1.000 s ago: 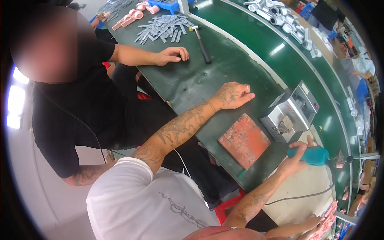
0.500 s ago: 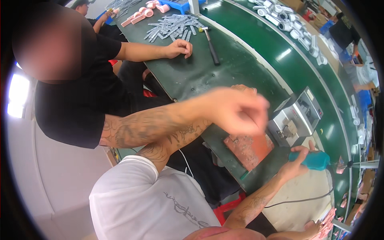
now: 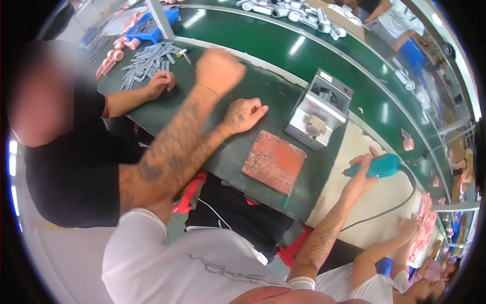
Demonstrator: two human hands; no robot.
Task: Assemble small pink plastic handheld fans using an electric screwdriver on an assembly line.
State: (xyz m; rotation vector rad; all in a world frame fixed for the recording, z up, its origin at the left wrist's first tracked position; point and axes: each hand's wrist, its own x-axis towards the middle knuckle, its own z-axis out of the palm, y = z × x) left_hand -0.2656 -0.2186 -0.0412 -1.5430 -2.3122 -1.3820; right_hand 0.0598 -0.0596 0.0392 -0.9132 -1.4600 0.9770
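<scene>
My left hand (image 3: 244, 115) rests on the dark green mat (image 3: 215, 164), fingers curled into a loose fist, a ring on one of them. Nothing shows between its fingers. My right hand (image 3: 360, 177) is closed around a teal corded power tool (image 3: 385, 166), held over the pale sheet at the right; its narrow tip points left. Between my hands lies a worn reddish square board (image 3: 281, 161). Behind the board stands a grey metal bench machine (image 3: 324, 109) with a small tan block on its front. The tool touches neither board nor machine.
At my left, a co-worker in black holds a blurred fist (image 3: 220, 71) in the air beyond my left arm. Grey flat strips (image 3: 147, 62), pink parts (image 3: 112, 58), a hammer (image 3: 186, 55) and a blue tray (image 3: 174, 19) lie farther left. A green conveyor (image 3: 253, 38) runs behind.
The view has shifted. The co-worker's fist has moved away from in front of my left hand, toward the hammer, so my hand now shows. My right hand still holds the tool, whose tip now shows.
</scene>
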